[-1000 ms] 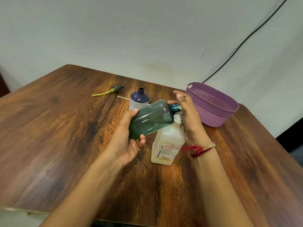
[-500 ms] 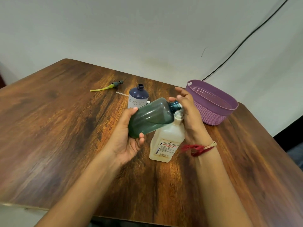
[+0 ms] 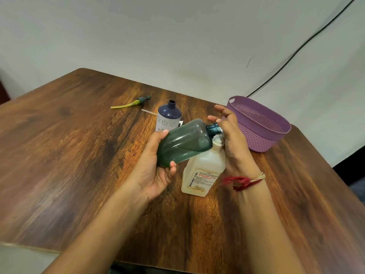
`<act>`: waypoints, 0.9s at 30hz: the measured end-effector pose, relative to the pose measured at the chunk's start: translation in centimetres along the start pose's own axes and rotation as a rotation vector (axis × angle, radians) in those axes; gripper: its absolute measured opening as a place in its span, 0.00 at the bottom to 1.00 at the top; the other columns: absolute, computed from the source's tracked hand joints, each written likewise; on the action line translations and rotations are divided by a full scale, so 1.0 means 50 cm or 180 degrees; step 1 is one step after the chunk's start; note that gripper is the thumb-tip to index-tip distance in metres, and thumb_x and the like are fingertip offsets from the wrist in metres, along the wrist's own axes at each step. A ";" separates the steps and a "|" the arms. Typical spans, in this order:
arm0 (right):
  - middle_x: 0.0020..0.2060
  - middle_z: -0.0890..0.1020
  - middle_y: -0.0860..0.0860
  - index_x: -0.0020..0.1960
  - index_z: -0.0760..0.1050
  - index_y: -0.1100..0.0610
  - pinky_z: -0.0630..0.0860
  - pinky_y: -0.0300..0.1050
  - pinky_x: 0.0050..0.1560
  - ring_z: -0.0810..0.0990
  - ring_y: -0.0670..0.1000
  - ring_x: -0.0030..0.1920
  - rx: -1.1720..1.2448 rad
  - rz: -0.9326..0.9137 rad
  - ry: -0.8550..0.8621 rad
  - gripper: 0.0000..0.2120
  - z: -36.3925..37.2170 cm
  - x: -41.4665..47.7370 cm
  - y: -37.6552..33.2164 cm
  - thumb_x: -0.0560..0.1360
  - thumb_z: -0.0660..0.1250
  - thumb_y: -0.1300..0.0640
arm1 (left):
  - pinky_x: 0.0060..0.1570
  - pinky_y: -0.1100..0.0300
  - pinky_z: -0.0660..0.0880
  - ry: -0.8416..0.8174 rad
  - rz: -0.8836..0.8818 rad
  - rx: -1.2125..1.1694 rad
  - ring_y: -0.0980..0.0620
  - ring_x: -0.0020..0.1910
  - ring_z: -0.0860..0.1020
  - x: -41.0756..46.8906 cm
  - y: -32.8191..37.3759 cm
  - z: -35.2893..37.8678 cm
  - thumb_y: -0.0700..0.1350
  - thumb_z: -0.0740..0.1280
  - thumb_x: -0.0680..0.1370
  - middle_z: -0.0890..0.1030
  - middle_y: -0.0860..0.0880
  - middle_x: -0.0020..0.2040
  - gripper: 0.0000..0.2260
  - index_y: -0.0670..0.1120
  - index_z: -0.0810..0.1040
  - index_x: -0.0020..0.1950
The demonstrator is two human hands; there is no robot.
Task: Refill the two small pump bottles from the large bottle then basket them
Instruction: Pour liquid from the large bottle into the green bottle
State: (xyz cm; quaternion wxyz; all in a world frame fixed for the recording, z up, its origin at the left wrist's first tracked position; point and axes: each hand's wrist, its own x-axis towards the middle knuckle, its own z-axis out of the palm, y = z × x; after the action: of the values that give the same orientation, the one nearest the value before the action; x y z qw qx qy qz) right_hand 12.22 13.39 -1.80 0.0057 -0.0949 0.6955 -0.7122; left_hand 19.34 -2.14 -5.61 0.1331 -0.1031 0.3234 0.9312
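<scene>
1. Green bottle (image 3: 183,143) is up off the table (image 3: 59,155), tipped nearly on its side, open neck pointing right!
2. Left hand (image 3: 156,175) has it gripped round the base end, thumb on top and fingers curled underneath.
3. Its neck sits right above the white pump head (image 3: 218,138) of the large bottle (image 3: 203,171), which stands upright on the table.
4. Right hand (image 3: 233,139) is against that pump head, fingers spread and mostly straight, clutching nothing; the thumb is hidden.
5. Behind, the dark blue bottle (image 3: 168,117) stands uncapped, with a thin white tube (image 3: 149,111) just beside it.
6. Far left, a loose pump with a yellow tube (image 3: 136,102) lies flat.
7. Over on the right, the purple basket (image 3: 258,139) sits near the table edge.
</scene>
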 end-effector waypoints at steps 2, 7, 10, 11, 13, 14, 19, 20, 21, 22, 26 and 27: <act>0.55 0.73 0.54 0.60 0.69 0.49 0.77 0.39 0.39 0.75 0.49 0.45 -0.0002 0.0001 0.0033 0.13 0.000 0.002 0.001 0.79 0.56 0.62 | 0.17 0.68 0.72 0.0015 -0.0003 -0.0007 0.56 0.18 0.74 -0.001 0.000 -0.001 0.54 0.70 0.67 0.82 0.41 0.42 0.19 0.43 0.78 0.52; 0.57 0.75 0.60 0.62 0.70 0.52 0.76 0.54 0.53 0.76 0.57 0.52 -0.0094 0.0002 0.0069 0.13 0.009 -0.003 0.000 0.80 0.57 0.49 | 0.17 0.67 0.72 0.0011 -0.0028 -0.0021 0.56 0.19 0.75 -0.001 0.001 -0.001 0.55 0.70 0.67 0.82 0.40 0.42 0.21 0.43 0.78 0.54; 0.55 0.75 0.59 0.60 0.70 0.49 0.78 0.49 0.47 0.77 0.55 0.49 -0.0027 -0.0005 -0.0055 0.10 0.002 0.000 -0.001 0.81 0.56 0.55 | 0.17 0.68 0.72 0.0000 -0.0038 -0.0016 0.56 0.18 0.74 0.001 -0.002 0.000 0.55 0.70 0.68 0.83 0.41 0.41 0.20 0.43 0.78 0.54; 0.53 0.76 0.57 0.59 0.70 0.48 0.78 0.44 0.42 0.77 0.52 0.46 0.0025 0.0020 -0.0065 0.11 -0.002 0.001 -0.001 0.80 0.56 0.59 | 0.17 0.68 0.72 0.0008 -0.0041 -0.0011 0.56 0.18 0.74 0.000 -0.003 0.001 0.55 0.70 0.68 0.83 0.41 0.41 0.20 0.43 0.78 0.54; 0.49 0.75 0.54 0.59 0.70 0.50 0.76 0.40 0.37 0.76 0.49 0.41 0.0065 0.0031 -0.0046 0.14 -0.004 0.002 -0.004 0.79 0.56 0.63 | 0.17 0.68 0.72 0.0000 -0.0051 -0.0006 0.56 0.18 0.75 -0.003 -0.005 0.002 0.54 0.70 0.66 0.83 0.41 0.41 0.22 0.43 0.78 0.55; 0.48 0.75 0.53 0.59 0.70 0.50 0.75 0.39 0.36 0.75 0.48 0.40 0.0056 0.0017 -0.0011 0.13 -0.003 0.001 -0.005 0.79 0.55 0.63 | 0.17 0.67 0.72 -0.0005 -0.0056 -0.0005 0.56 0.18 0.75 -0.004 -0.004 0.002 0.54 0.71 0.66 0.83 0.41 0.41 0.22 0.43 0.78 0.55; 0.54 0.75 0.61 0.58 0.74 0.53 0.77 0.48 0.43 0.77 0.56 0.47 -0.0236 0.0006 0.0041 0.17 0.009 -0.013 -0.002 0.79 0.55 0.44 | 0.17 0.67 0.73 -0.0021 -0.0060 -0.0026 0.55 0.19 0.75 -0.006 0.002 0.004 0.54 0.71 0.65 0.82 0.40 0.44 0.24 0.43 0.78 0.57; 0.55 0.75 0.61 0.58 0.74 0.52 0.77 0.48 0.42 0.77 0.55 0.46 -0.0242 0.0051 0.0019 0.20 0.009 -0.016 -0.003 0.77 0.55 0.40 | 0.17 0.67 0.73 -0.0034 -0.0056 -0.0030 0.55 0.19 0.75 -0.007 0.001 0.005 0.54 0.71 0.65 0.82 0.40 0.44 0.24 0.43 0.78 0.57; 0.55 0.75 0.60 0.59 0.74 0.51 0.78 0.47 0.41 0.78 0.54 0.45 -0.0223 0.0044 -0.0015 0.20 0.009 -0.017 -0.004 0.77 0.54 0.40 | 0.18 0.67 0.73 -0.0049 -0.0051 -0.0033 0.55 0.19 0.75 -0.008 0.000 0.006 0.54 0.71 0.65 0.82 0.40 0.44 0.24 0.43 0.78 0.57; 0.54 0.75 0.58 0.59 0.73 0.50 0.78 0.45 0.39 0.78 0.52 0.43 -0.0199 -0.0008 -0.0049 0.16 0.007 -0.016 -0.006 0.79 0.54 0.44 | 0.18 0.67 0.73 -0.0063 -0.0042 -0.0033 0.55 0.19 0.75 -0.009 -0.001 0.006 0.54 0.71 0.65 0.82 0.40 0.44 0.24 0.43 0.78 0.57; 0.47 0.71 0.50 0.65 0.66 0.46 0.74 0.36 0.32 0.74 0.45 0.36 -0.0243 -0.0120 0.0017 0.16 0.003 -0.009 -0.009 0.81 0.52 0.61 | 0.18 0.67 0.73 0.0032 -0.0014 -0.0026 0.56 0.19 0.75 -0.008 -0.005 0.003 0.54 0.71 0.64 0.83 0.41 0.42 0.25 0.43 0.77 0.58; 0.48 0.70 0.47 0.66 0.64 0.45 0.74 0.36 0.33 0.74 0.45 0.38 -0.0273 -0.0135 0.0044 0.17 0.003 -0.009 -0.008 0.81 0.53 0.61 | 0.18 0.67 0.73 0.0046 -0.0020 -0.0030 0.56 0.19 0.75 -0.008 -0.005 0.003 0.54 0.71 0.64 0.82 0.41 0.42 0.26 0.43 0.77 0.58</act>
State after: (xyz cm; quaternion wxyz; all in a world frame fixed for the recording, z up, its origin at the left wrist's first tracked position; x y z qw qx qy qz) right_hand 12.72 13.33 -1.45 -0.0182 -0.1049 0.7232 -0.6824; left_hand 19.80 -1.94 -5.55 0.1332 -0.1115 0.3196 0.9315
